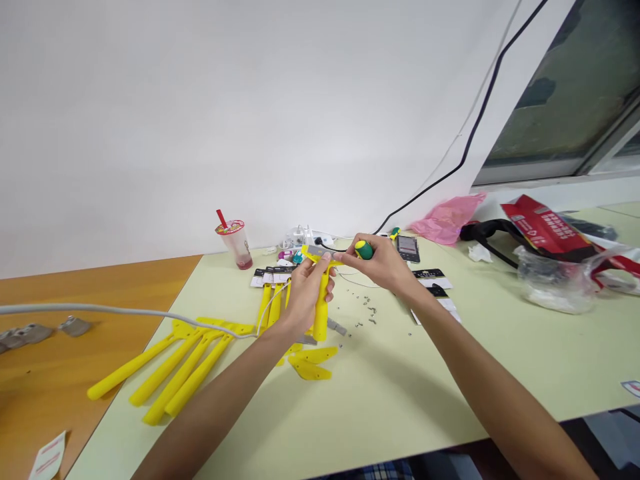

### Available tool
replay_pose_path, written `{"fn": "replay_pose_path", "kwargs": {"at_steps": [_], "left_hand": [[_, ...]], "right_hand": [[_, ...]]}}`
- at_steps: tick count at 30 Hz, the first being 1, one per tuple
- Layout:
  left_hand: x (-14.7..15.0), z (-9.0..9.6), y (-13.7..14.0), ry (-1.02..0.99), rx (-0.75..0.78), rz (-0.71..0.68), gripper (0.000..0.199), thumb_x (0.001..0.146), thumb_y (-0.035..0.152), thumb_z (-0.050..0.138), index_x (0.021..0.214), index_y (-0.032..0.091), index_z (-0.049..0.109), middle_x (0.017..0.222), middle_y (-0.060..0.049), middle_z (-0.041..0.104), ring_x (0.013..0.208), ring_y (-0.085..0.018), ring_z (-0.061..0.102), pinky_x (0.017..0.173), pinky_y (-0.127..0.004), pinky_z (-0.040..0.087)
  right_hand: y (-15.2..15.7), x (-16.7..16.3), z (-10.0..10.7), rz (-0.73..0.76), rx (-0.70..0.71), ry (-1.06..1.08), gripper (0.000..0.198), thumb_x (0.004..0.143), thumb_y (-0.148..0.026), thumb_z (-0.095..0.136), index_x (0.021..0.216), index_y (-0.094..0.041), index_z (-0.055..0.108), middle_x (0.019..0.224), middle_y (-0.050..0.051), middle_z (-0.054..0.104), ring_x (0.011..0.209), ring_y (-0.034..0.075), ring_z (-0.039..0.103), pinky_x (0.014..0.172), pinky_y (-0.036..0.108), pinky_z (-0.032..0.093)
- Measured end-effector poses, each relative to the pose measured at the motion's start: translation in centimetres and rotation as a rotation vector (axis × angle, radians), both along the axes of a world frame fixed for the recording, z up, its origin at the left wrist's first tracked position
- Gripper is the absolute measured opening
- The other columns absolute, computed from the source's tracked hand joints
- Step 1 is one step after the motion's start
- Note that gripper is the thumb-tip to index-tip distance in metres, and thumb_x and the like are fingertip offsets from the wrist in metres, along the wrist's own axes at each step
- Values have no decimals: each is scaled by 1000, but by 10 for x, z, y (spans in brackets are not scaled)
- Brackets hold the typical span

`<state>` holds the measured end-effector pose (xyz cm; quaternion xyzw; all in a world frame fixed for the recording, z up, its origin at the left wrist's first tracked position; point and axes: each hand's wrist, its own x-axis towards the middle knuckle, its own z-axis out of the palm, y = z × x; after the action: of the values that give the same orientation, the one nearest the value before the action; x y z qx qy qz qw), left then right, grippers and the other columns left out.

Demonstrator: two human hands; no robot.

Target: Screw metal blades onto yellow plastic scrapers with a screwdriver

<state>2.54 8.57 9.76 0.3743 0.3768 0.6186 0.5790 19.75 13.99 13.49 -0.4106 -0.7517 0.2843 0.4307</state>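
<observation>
Near the middle of the table my left hand is closed around a yellow T-shaped scraper, its handle pointing down. A grey metal blade lies along the scraper's head, and my left thumb presses on it. My right hand is closed, with a green and yellow screwdriver handle tucked in it; the shaft is not visible. The right fingertips touch the right end of the scraper head. Below my hands lie loose yellow plates and another grey blade. Small screws are scattered to the right.
Several yellow scrapers lie at the left, crossed by a grey cable. A cup with a red straw stands at the back. Packaged scrapers, a dark device, a pink bag and a red package lie farther back.
</observation>
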Motion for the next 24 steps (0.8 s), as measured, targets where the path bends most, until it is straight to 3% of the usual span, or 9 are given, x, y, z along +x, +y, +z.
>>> {"fn": "replay_pose_path", "kwargs": {"at_steps": [4, 9, 12, 16, 19, 24], "left_hand": [[5, 9, 9, -78, 52, 65, 56, 81, 61, 95, 96, 21, 59, 84, 2, 64, 54, -5, 51, 46, -18, 39], [7, 36, 13, -174, 188, 111, 54, 82, 56, 96, 88, 22, 54, 83, 2, 65, 52, -4, 52, 46, -19, 39], [7, 55, 10, -204, 287, 114, 49, 86, 55, 94, 89, 22, 59, 82, 2, 65, 52, -4, 52, 45, -19, 40], [4, 76, 0, -206, 384, 137, 45, 90, 57, 89, 90, 23, 60, 79, 2, 65, 50, -6, 52, 44, -20, 40], [1, 83, -6, -196, 419, 132, 44, 90, 58, 90, 90, 23, 62, 77, 2, 65, 49, -6, 52, 43, -21, 40], [-4, 82, -5, -204, 392, 137, 45, 90, 56, 90, 88, 23, 60, 76, 3, 64, 50, -6, 53, 43, -21, 39]], "right_hand": [[16, 19, -9, -58, 53, -49, 52, 95, -73, 74, 85, -22, 70, 82, 2, 70, 73, 18, 57, 68, 31, 44], [83, 100, -61, -330, 105, -387, 24, 105, -40, 64, 114, -21, 76, 108, 9, 80, 92, 24, 71, 86, 33, 51], [125, 165, -92, -495, 36, -671, 34, 101, -18, 61, 131, -13, 75, 133, 21, 75, 111, 28, 71, 99, 35, 49], [150, 226, -111, -576, -83, -787, 44, 90, -2, 57, 130, 4, 74, 127, 36, 73, 113, 35, 71, 101, 41, 48], [158, 243, -120, -599, -120, -845, 51, 83, 2, 55, 131, 6, 74, 127, 38, 74, 115, 38, 70, 102, 42, 49], [171, 238, -137, -578, -53, -875, 59, 74, 2, 61, 131, 1, 76, 128, 31, 75, 120, 34, 70, 106, 35, 49]]}}
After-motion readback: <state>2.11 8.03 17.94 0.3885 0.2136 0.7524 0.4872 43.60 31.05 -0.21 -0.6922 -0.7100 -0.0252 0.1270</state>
